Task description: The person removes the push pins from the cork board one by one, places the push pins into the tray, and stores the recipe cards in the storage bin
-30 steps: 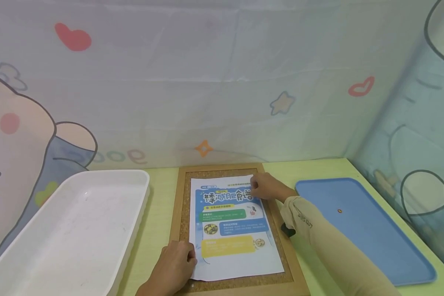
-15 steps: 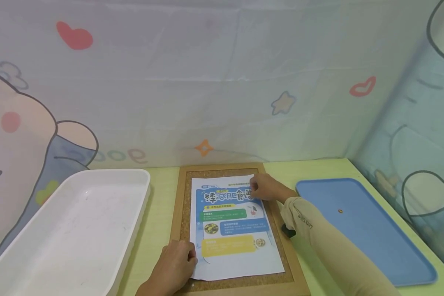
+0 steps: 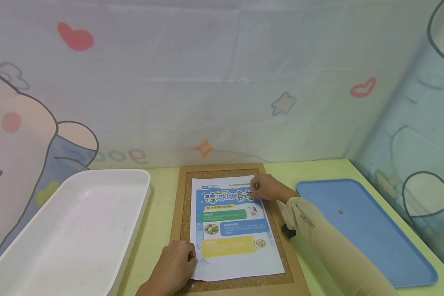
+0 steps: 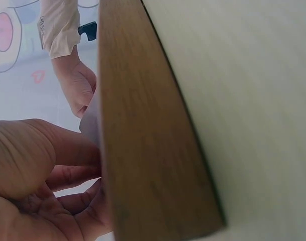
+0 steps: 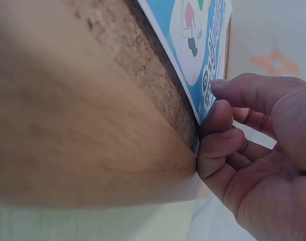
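A printed paper sheet (image 3: 231, 230) in blue, green and yellow lies on a wood-framed cork board (image 3: 238, 283). At the sheet's upper right corner, my right hand (image 3: 265, 187) pinches the edge. The right wrist view shows that thumb on the print and the curled fingers (image 5: 218, 145) at the paper's edge, close to the frame. My left hand (image 3: 175, 263) grips the sheet's lower left edge with bent fingers, low over the board's left side. In the left wrist view the wooden frame (image 4: 148, 125) hides those fingertips.
A deep white tray (image 3: 74, 230) stands left of the board. On the right lies a blue tray (image 3: 373, 234) with one small orange-gold piece (image 3: 341, 212) in it. The pale yellow table (image 3: 303, 168) meets a printed cloth backdrop (image 3: 222, 90).
Both hands stay at the same places on the sheet, and the sheet lies as before. Only a very slight shift of the whole view shows.
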Action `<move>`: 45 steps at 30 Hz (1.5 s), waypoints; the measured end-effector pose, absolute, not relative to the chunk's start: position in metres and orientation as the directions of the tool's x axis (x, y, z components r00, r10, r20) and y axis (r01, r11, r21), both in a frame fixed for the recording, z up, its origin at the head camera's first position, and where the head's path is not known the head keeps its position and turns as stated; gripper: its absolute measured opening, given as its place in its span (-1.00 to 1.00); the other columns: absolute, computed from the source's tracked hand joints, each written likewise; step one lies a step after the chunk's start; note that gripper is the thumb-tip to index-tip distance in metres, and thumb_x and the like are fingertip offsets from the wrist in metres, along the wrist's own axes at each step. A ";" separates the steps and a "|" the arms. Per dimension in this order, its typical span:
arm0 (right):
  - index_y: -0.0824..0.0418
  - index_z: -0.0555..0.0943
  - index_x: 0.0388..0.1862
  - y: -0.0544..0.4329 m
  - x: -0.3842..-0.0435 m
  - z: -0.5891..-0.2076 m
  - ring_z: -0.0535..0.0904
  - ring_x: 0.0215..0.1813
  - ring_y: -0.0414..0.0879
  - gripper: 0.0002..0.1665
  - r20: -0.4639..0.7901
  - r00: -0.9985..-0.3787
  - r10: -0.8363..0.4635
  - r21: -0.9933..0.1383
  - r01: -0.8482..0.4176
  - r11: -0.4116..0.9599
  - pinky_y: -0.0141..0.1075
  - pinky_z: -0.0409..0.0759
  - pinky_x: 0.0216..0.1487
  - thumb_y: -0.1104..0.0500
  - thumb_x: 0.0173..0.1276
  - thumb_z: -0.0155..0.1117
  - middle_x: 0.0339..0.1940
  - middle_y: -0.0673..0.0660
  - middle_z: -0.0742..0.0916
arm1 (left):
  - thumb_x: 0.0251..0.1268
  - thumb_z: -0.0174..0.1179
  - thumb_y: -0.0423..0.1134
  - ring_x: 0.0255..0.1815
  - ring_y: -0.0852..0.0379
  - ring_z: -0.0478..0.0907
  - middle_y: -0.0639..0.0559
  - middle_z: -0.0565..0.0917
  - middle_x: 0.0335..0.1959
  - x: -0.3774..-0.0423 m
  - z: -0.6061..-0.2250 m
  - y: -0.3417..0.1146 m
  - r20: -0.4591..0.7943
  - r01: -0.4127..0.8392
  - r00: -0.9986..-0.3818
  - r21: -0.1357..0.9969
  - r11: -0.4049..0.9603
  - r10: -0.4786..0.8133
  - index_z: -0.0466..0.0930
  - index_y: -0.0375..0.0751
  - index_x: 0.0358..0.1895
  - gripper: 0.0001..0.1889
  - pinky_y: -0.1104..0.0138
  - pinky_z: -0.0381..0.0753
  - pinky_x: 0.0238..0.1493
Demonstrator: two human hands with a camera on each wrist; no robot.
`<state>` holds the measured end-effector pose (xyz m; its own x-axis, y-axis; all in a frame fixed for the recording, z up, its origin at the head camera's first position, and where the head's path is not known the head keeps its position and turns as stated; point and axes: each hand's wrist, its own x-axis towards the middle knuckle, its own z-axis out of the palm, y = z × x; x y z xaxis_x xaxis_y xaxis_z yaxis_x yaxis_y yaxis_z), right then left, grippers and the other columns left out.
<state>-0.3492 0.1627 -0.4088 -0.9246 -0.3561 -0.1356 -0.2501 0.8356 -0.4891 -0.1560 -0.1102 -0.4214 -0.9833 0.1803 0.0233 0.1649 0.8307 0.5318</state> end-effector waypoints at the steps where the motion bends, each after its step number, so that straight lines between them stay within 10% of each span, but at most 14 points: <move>1: 0.15 0.56 -0.47 0.163 -0.349 -0.409 0.55 -0.32 -0.10 -0.83 -0.139 -0.925 -0.354 -0.494 -0.245 0.834 -0.34 0.50 -0.29 0.23 0.24 0.40 -0.36 0.08 0.61 | 0.04 0.32 -0.51 -0.62 0.22 0.32 0.13 0.43 -0.71 -0.156 -0.421 -0.110 0.019 0.162 -0.984 0.533 0.830 0.179 0.56 -0.15 -0.67 -0.74 0.42 0.24 -0.60; 25: 0.23 0.65 -0.42 0.169 -0.348 -0.406 0.54 -0.44 -0.12 -0.93 -0.121 -0.934 -0.335 -0.517 -0.229 0.825 -0.38 0.48 -0.40 0.31 0.27 0.27 -0.47 0.08 0.64 | 0.05 0.32 -0.50 -0.61 0.22 0.33 0.13 0.44 -0.71 -0.157 -0.422 -0.111 0.015 0.155 -0.985 0.537 0.829 0.174 0.56 -0.15 -0.67 -0.74 0.42 0.25 -0.60; 45: 0.46 0.65 -0.23 0.206 -0.342 -0.394 0.50 -0.44 -0.07 -0.83 -0.086 -0.919 -0.386 -0.837 -0.143 0.528 -0.18 0.54 -0.30 0.32 0.35 0.22 -0.53 0.07 0.60 | 0.04 0.34 -0.50 -0.60 0.21 0.33 0.14 0.46 -0.70 -0.156 -0.422 -0.110 0.035 0.162 -0.985 0.530 0.832 0.169 0.57 -0.14 -0.68 -0.74 0.41 0.26 -0.59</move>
<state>-0.3423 0.2065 -0.3943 -0.9187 -0.3856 -0.0858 -0.1434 0.5279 -0.8371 -0.1560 -0.1102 -0.4221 -0.9850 0.1689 0.0351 0.1616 0.8322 0.5303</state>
